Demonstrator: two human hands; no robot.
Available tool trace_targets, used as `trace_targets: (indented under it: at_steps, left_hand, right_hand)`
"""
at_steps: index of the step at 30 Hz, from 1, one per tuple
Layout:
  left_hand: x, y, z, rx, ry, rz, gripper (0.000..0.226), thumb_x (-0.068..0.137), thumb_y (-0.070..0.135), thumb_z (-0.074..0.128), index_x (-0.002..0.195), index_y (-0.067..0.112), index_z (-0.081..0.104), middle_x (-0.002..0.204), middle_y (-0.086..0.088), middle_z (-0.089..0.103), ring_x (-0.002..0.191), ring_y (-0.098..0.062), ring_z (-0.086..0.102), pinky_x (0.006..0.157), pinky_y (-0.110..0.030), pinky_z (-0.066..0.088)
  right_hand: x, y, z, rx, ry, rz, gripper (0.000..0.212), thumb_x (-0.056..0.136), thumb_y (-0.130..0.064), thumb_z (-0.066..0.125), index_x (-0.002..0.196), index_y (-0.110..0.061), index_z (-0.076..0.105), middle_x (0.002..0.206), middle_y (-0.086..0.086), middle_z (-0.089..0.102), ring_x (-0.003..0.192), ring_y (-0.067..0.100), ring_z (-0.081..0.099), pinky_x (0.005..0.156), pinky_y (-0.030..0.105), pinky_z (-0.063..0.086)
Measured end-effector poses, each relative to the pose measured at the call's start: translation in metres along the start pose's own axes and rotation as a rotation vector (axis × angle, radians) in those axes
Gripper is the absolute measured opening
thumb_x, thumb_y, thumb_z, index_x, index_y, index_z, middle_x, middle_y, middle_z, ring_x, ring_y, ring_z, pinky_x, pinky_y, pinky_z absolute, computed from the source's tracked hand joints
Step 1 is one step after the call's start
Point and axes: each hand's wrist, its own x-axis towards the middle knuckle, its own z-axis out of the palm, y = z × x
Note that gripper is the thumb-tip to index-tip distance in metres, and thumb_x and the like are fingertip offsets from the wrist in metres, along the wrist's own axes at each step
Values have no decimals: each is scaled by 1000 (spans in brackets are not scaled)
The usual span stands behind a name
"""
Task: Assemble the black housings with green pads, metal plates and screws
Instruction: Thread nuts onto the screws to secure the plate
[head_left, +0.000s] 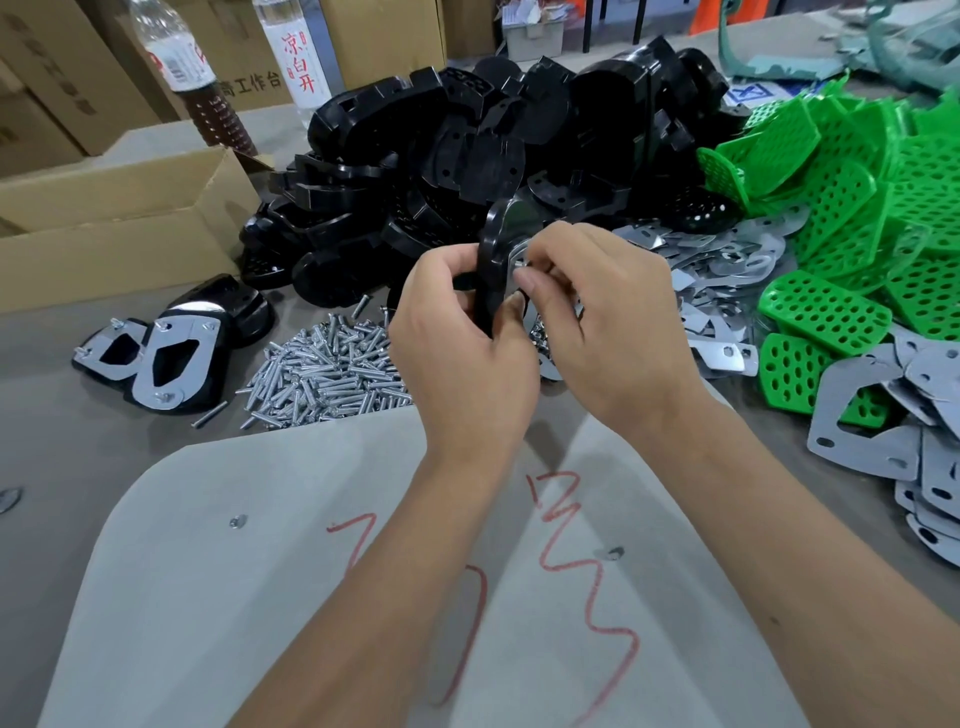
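A small factory assembly bench. Bulk heaps of black housings (467, 156), green pads (857, 218), metal plates (727, 270) and screws (327, 369) cover the worktable (62, 467). Cardboard cartons (104, 208) stand far left.

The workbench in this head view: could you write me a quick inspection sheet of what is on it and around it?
Surface: grey table with a pale sheet marked in red.
Job's things: black housings pile; green pads; metal plates; screws heap; finished units at left.
Clutter: two bottles, open cardboard box.
Hands: left hand grips a housing; right hand fingers pinch a screw at its plate.
Cables: nothing seen.
Surroundings: stacked cartons behind.
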Motion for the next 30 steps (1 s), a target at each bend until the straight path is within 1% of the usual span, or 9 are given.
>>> trace_targets:
  at_steps: [8, 14, 16, 19, 20, 22, 24, 26, 30]
  left_hand:
    - [2, -2, -3, 21, -21, 35, 28, 82, 3, 76, 107, 11, 66, 95, 1, 72, 87, -22, 70, 76, -47, 56]
    - [1, 1, -2, 49, 7, 44, 26, 83, 5, 77, 105, 13, 67, 95, 5, 71, 83, -18, 68, 75, -44, 55]
    - [0, 2, -1, 56, 10, 47, 26, 83, 6, 78, 105, 13, 67, 96, 5, 70, 82, -17, 67, 74, -43, 55]
    - [0, 1, -1, 55, 4, 50, 25, 84, 6, 77, 106, 12, 67, 96, 5, 70, 82, -18, 66, 74, -44, 55]
    - [1, 1, -1, 53, -3, 49, 25, 84, 6, 77, 106, 12, 67, 95, 3, 70, 83, -19, 67, 74, -45, 55]
    - [1, -1, -2, 46, -17, 42, 25, 84, 4, 76, 107, 11, 67, 95, 1, 71, 84, -23, 68, 75, -48, 55]
    - [2, -1, -2, 53, -15, 41, 25, 84, 4, 75, 107, 11, 67, 95, 1, 71, 85, -24, 67, 75, -49, 55]
    - [1, 0, -3, 61, -6, 49, 24, 84, 5, 75, 106, 12, 67, 95, 2, 70, 84, -24, 66, 75, -49, 54]
    - [0, 2, -2, 52, 6, 62, 23, 84, 5, 73, 105, 11, 67, 94, 1, 70, 82, -23, 65, 74, -48, 54]
  right_hand:
    - [0, -6, -2, -32, -41, -31, 10, 99, -2, 56, 90, 1, 57, 81, 7, 52, 70, 26, 45, 60, 44, 42]
    - [1, -1, 2, -9, -45, 9, 22, 106, -12, 53, 88, -1, 57, 76, 1, 52, 68, 25, 46, 63, 42, 39]
    - [0, -1, 3, -11, -51, 32, 22, 106, -14, 51, 87, -4, 55, 75, -4, 49, 68, 23, 44, 64, 41, 38]
    - [-1, -4, 4, -14, -37, 31, 18, 104, -11, 51, 88, -6, 52, 77, -5, 48, 69, 22, 43, 62, 41, 39]
    - [-1, -5, 4, -5, -33, 28, 14, 103, -8, 52, 88, -9, 51, 78, -6, 48, 70, 20, 42, 61, 38, 38]
    - [-1, -7, 5, 16, -27, 38, 18, 100, -3, 54, 89, -15, 45, 76, -11, 43, 68, 14, 37, 60, 29, 32]
    - [-1, -3, 5, 27, -28, 48, 17, 102, -5, 54, 86, -8, 49, 73, -10, 44, 66, 13, 36, 60, 30, 31]
    - [-1, 0, 5, 23, -29, 42, 19, 104, -9, 55, 86, -1, 57, 73, -5, 50, 67, 16, 41, 62, 34, 35]
    - [-1, 1, 4, 63, 10, 24, 18, 99, -8, 65, 85, 1, 61, 71, -6, 51, 66, 12, 42, 63, 20, 33]
